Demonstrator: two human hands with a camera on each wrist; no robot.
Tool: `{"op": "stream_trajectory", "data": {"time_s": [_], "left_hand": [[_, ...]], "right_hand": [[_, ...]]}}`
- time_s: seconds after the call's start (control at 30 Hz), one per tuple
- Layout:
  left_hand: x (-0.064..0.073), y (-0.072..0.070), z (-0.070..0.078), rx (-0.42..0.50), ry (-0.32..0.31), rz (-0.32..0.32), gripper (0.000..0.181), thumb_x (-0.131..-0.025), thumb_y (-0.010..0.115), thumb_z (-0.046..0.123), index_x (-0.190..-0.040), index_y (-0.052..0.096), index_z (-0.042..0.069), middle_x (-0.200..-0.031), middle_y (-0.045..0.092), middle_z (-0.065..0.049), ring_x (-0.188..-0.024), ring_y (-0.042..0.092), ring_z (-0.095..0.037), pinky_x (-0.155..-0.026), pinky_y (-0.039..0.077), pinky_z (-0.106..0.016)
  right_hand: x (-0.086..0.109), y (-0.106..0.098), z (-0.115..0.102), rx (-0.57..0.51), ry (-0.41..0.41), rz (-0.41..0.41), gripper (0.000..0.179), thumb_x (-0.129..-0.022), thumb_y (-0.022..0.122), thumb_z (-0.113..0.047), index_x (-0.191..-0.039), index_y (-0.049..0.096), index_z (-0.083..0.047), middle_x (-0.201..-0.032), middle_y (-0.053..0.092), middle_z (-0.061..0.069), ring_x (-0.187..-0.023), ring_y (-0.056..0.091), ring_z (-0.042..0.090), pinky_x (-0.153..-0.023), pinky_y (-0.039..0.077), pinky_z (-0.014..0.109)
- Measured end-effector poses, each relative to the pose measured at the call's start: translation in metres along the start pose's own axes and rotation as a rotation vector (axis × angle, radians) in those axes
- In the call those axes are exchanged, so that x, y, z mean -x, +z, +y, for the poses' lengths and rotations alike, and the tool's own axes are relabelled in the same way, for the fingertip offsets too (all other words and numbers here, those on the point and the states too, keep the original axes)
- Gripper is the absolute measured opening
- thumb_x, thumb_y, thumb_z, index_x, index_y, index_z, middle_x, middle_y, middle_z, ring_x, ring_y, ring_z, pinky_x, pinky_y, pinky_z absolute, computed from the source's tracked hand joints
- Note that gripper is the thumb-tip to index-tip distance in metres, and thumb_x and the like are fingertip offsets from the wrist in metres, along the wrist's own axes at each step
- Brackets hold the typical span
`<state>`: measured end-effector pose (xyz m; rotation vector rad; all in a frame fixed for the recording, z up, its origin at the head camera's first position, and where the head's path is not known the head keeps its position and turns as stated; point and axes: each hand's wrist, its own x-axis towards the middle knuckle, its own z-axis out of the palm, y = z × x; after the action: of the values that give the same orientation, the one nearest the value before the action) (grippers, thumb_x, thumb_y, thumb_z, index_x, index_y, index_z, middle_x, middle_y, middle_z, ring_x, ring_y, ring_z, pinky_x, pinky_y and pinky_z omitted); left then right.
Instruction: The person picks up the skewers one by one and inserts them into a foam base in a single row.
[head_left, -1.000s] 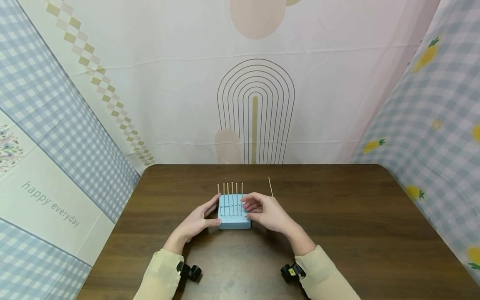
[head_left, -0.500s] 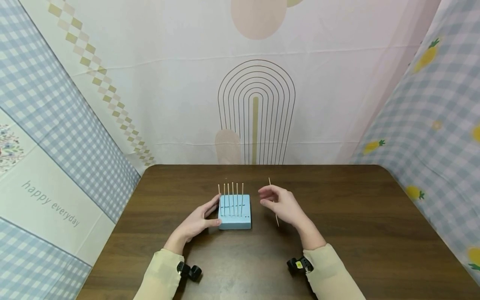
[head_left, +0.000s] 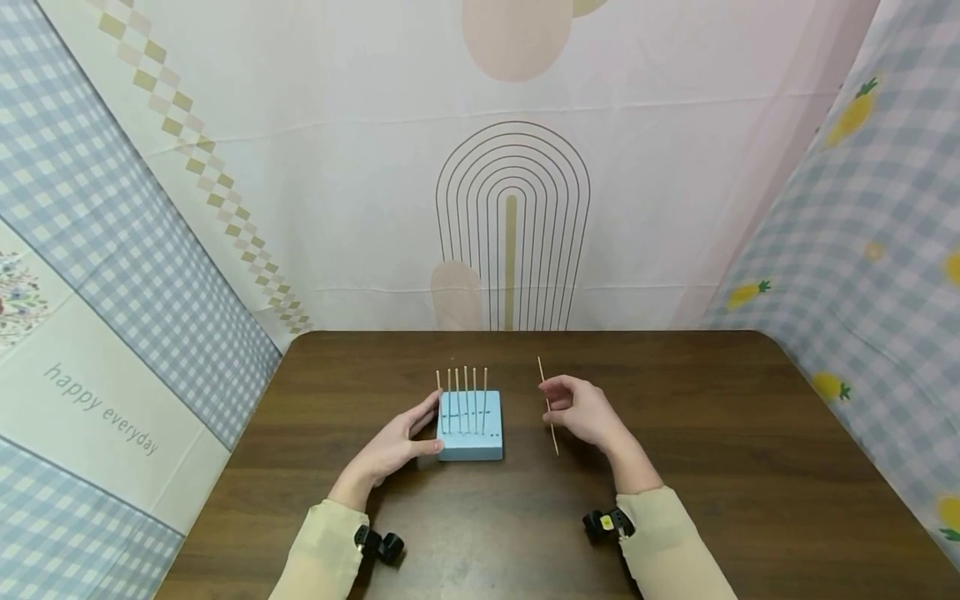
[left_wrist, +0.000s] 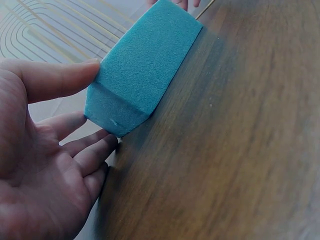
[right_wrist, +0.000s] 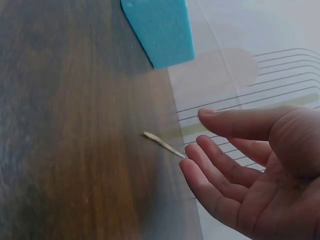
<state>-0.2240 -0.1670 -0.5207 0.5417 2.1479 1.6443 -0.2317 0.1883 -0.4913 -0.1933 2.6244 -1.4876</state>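
Note:
A light-blue foam block [head_left: 471, 452] sits on the table, with several thin wooden sticks [head_left: 485, 390] standing upright in a row on it. Small dark holes show in its top. My left hand [head_left: 396, 437] holds the block's left side, thumb at the near corner and fingers along the side. To the right of the block lies a loose wooden stick [head_left: 554, 437]. My right hand [head_left: 588, 411] is right beside this stick, thumb and fingertips apart around its middle. In the right wrist view, the stick's end [right_wrist: 162, 143] shows past the fingertips, which partly hide the rest.
The brown wooden table [head_left: 720, 467] ends at a patterned white cloth [head_left: 360, 208] behind. Checked cloths hang at the left and right sides. A black wrist camera [head_left: 380, 543] is strapped on the left wrist, and another camera [head_left: 607, 523] on the right.
My right hand has moved away from the block's right side, over to the loose stick on the right. My left hand has stayed on the block.

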Motion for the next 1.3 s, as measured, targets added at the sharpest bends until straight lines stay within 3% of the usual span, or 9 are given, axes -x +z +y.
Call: {"op": "stream_trajectory", "data": {"time_s": [0.2, 0.43, 0.97, 1.3], "left_hand": [[0.001, 0.001, 0.001, 0.012, -0.013, 0.004, 0.093, -0.1, 0.074, 0.006, -0.172, 0.016, 0.006, -0.177, 0.017, -0.016, -0.162, 0.018, -0.034, -0.125, 0.022, -0.055], [0.001, 0.0, 0.001, 0.015, 0.014, -0.005, 0.091, -0.101, 0.073, 0.006, -0.172, 0.014, 0.004, -0.177, 0.015, -0.019, -0.162, 0.017, -0.038, -0.124, 0.022, -0.058], [-0.001, 0.001, 0.0, 0.005, 0.0, 0.002, 0.092, -0.1, 0.074, 0.007, -0.172, 0.016, 0.006, -0.177, 0.017, -0.016, -0.162, 0.018, -0.035, -0.124, 0.024, -0.054], [-0.001, 0.001, -0.001, 0.018, 0.012, 0.002, 0.092, -0.1, 0.073, 0.006, -0.172, 0.016, 0.006, -0.176, 0.017, -0.019, -0.162, 0.018, -0.037, -0.124, 0.023, -0.057]], "right_hand": [[-0.002, 0.0, 0.007, 0.011, 0.037, 0.001, 0.055, -0.085, 0.084, 0.009, -0.136, 0.067, 0.0, -0.133, 0.069, 0.02, -0.116, 0.07, 0.036, -0.099, 0.055, 0.051], [-0.004, 0.003, 0.011, 0.019, 0.083, 0.001, 0.059, -0.082, 0.087, 0.008, -0.137, 0.066, 0.0, -0.132, 0.068, 0.019, -0.114, 0.07, 0.034, -0.098, 0.055, 0.05], [-0.006, 0.013, 0.013, 0.065, 0.109, 0.054, 0.063, -0.075, 0.089, 0.01, -0.133, 0.067, 0.0, -0.124, 0.069, 0.018, -0.107, 0.071, 0.031, -0.095, 0.056, 0.047], [-0.005, 0.014, 0.01, 0.074, 0.112, 0.069, 0.061, -0.074, 0.088, 0.012, -0.13, 0.067, 0.002, -0.121, 0.068, 0.019, -0.106, 0.071, 0.032, -0.091, 0.057, 0.046]]}}
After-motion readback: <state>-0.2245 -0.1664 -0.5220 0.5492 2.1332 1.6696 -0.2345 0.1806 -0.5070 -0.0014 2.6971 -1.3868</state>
